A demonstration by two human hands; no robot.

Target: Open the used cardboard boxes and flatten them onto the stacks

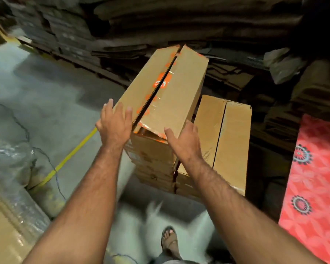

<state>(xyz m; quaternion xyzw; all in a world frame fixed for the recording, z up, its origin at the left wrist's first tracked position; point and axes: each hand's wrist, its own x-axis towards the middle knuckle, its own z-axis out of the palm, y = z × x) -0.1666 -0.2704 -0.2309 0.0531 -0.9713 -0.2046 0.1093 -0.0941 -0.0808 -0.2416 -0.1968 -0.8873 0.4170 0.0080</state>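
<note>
A long brown cardboard box (181,92) with orange tape along its split top seam stands in the middle of the view, its top flaps slightly parted. My left hand (114,124) lies with spread fingers on the box's near left corner. My right hand (185,140) presses on the near right corner, thumb on the crumpled flap edge. A second, lower brown box (231,136) stands right beside it on the right, its top flaps shut. Stacks of flattened cardboard (160,25) fill the dark background behind both boxes.
Grey concrete floor with a yellow line (72,155) runs to the left. Clear plastic wrap (10,159) and a wrapped carton sit at the lower left. A red patterned cloth (316,178) lies at the right. My sandalled foot (170,242) shows at the bottom.
</note>
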